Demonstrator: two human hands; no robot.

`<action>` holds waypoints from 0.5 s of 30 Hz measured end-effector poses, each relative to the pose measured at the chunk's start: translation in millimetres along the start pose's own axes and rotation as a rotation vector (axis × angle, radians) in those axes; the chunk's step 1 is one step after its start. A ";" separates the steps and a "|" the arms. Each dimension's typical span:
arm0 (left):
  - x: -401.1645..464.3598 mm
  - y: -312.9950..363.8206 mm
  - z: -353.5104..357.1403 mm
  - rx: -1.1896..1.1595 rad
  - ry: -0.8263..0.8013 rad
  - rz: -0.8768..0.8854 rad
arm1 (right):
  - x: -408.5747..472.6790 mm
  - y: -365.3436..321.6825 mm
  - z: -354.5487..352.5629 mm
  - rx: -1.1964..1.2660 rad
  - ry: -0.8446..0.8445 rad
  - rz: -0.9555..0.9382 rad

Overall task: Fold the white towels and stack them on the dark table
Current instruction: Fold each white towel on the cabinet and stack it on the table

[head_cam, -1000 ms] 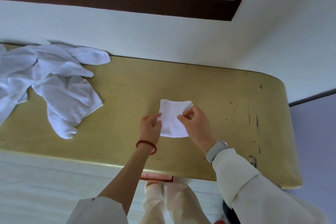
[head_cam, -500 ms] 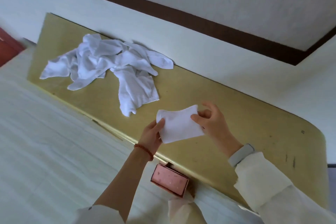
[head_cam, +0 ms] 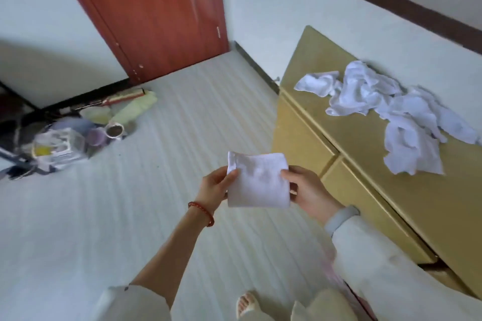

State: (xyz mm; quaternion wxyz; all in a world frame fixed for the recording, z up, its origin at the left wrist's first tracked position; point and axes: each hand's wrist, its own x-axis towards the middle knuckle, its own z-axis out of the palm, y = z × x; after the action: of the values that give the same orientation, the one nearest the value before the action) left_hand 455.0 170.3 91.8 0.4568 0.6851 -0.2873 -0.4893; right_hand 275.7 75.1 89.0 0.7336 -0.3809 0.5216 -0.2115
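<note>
Two hands hold one folded white towel [head_cam: 257, 180] in the air above the pale striped floor [head_cam: 130, 216], just left of the yellow-gold cabinet [head_cam: 378, 164]. The left hand [head_cam: 215, 186], with a red bead bracelet [head_cam: 202, 212] on its wrist, pinches the towel's left edge, thumb on top and fingers [head_cam: 232, 176] curled behind the cloth. The right hand [head_cam: 309, 191], with a pale wristband [head_cam: 340, 219] at the cuff of a cream sleeve [head_cam: 391, 276], grips the right edge, thumb on the front face and fingers curled round the back. The towel is a compact rectangle, with its folded edges fairly even.

On the cabinet top, well apart from the hands, lies a heap of crumpled white towels [head_cam: 386, 109], spread loosely toward the wall. A reddish-brown door [head_cam: 156, 13] stands at the far side of the room. Beside it on the floor sits blurred clutter: a clear plastic container [head_cam: 58, 144], a cup [head_cam: 114, 130] and a pale rolled item [head_cam: 134, 109]. One foot in a sandal [head_cam: 246, 302] shows at the bottom edge.
</note>
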 end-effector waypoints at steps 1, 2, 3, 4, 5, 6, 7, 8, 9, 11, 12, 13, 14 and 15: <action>-3.5 -3.3 -30.6 0.004 0.062 0.012 | 6.8 -0.8 34.2 -0.111 0.003 -0.089; -5.7 -6.3 -56.8 0.018 0.138 0.030 | 14.3 -1.6 65.2 -0.234 0.007 -0.198; -6.5 -9.7 -80.7 0.038 0.233 0.043 | 21.9 -2.4 95.3 -0.370 0.002 -0.315; -5.9 -13.0 -102.4 0.058 0.336 0.048 | 29.7 -2.9 125.0 -0.499 -0.013 -0.419; -3.9 -16.3 -121.8 0.084 0.439 0.045 | 37.0 -3.2 153.0 -0.611 -0.031 -0.511; -1.0 -19.3 -140.1 0.115 0.537 0.033 | 45.0 -2.8 180.4 -0.705 -0.049 -0.595; 2.4 -22.5 -157.8 0.144 0.622 0.022 | 52.4 -2.5 207.1 -0.785 -0.064 -0.668; 6.8 -25.8 -175.6 0.169 0.691 0.018 | 60.5 -1.8 232.4 -0.853 -0.081 -0.724; 12.1 -29.3 -194.5 0.185 0.747 0.014 | 69.3 -1.4 257.9 -0.906 -0.103 -0.762; 25.7 -33.3 -235.3 0.207 0.846 -0.002 | 90.5 -1.3 307.1 -0.964 -0.148 -0.803; 34.4 -33.6 -257.8 0.229 0.887 -0.008 | 103.2 -2.6 331.8 -0.973 -0.169 -0.820; 44.1 -31.9 -280.7 0.255 0.920 -0.014 | 116.7 -4.9 355.9 -0.977 -0.188 -0.840; 54.7 -28.7 -303.9 0.277 0.952 -0.021 | 130.4 -8.6 380.6 -0.982 -0.207 -0.861; 66.5 -23.7 -328.5 0.292 0.984 -0.030 | 145.1 -14.0 406.9 -0.991 -0.230 -0.875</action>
State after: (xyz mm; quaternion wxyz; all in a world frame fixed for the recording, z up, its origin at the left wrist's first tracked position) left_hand 783.8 237.5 77.2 0.4302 0.8951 -0.0937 -0.0701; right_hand 707.0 101.2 79.7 0.3694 -0.8692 0.2732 -0.1829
